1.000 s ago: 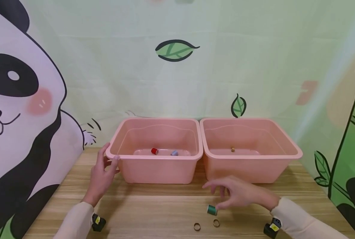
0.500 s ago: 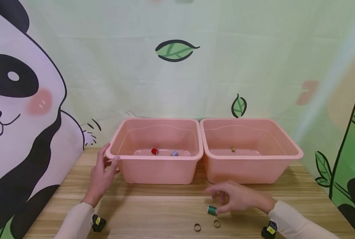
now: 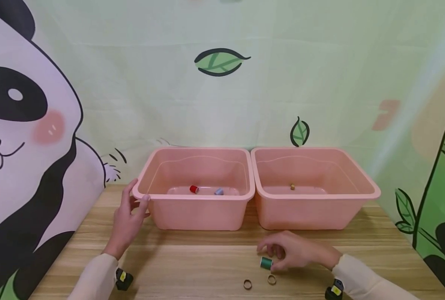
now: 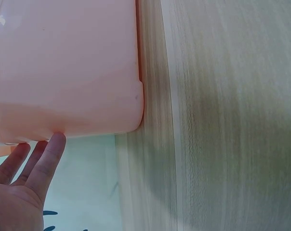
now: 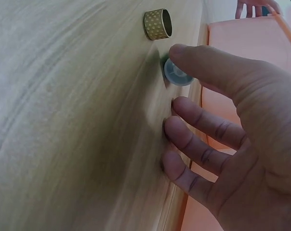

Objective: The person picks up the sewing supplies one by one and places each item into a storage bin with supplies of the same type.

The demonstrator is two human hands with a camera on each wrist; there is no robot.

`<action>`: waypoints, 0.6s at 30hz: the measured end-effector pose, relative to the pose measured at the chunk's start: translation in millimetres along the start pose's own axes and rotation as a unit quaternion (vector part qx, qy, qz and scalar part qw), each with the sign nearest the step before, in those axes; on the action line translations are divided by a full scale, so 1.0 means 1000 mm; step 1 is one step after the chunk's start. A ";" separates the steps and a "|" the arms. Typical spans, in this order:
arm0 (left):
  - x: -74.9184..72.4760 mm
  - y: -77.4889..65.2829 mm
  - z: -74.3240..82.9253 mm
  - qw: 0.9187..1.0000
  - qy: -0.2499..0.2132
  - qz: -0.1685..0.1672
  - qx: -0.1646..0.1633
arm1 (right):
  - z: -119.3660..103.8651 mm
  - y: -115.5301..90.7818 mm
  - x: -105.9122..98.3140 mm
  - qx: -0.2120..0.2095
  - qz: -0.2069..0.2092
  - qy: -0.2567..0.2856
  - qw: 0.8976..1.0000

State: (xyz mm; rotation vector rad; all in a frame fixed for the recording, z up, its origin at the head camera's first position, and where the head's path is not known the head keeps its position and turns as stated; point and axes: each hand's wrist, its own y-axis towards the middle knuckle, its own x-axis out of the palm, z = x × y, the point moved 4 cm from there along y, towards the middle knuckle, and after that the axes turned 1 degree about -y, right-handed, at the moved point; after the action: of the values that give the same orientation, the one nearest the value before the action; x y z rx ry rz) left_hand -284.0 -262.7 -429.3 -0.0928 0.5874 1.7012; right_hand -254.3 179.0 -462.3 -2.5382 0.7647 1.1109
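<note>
My left hand [image 3: 128, 221] rests at the near left corner of the left pink bin [image 3: 200, 212], thumb on the front and straight fingers on the side. My right hand [image 3: 297, 252] is bent over a green thread spool [image 3: 266, 263] lying on the table. Its thumb is at the spool's right end, with the index fingertip apart at the upper left. Near the thumb stands a dimpled brass thimble [image 5: 156, 25], open at its end. A second ring-like thimble [image 3: 248, 288] lies to its left. The right wrist view shows the spool's pale end beside the thumb.
The left bin contains a red spool [image 3: 194, 189] and a light blue spool [image 3: 218, 191]. In the right pink bin [image 3: 316, 212] lies a small gold piece [image 3: 292, 186]. Both bins stand side by side before a printed cloth [image 3: 222, 116] on the wooden table [image 3: 192, 262].
My right hand has lowered slightly toward the table, and its index finger has bent down nearer the green spool. My left hand has stayed at the bin's corner.
</note>
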 end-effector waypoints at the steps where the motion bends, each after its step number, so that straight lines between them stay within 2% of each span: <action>1: 0.000 0.000 0.000 1.000 0.000 0.000 0.002 | 0.000 0.000 0.000 -0.004 0.001 -0.003 1.000; 9: 0.001 0.000 -0.001 1.000 0.003 0.002 0.003 | 0.001 0.001 0.002 -0.025 0.004 -0.011 1.000; 18: 0.000 0.002 -0.003 1.000 0.018 0.007 0.000 | 0.001 0.001 0.001 -0.010 -0.001 -0.007 1.000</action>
State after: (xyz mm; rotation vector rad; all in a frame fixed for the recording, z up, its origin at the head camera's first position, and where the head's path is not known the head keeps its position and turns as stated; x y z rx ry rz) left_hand -286.4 -263.9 -431.6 -0.1193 0.6156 1.7169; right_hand -254.4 178.3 -463.6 -2.5446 0.7522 1.1408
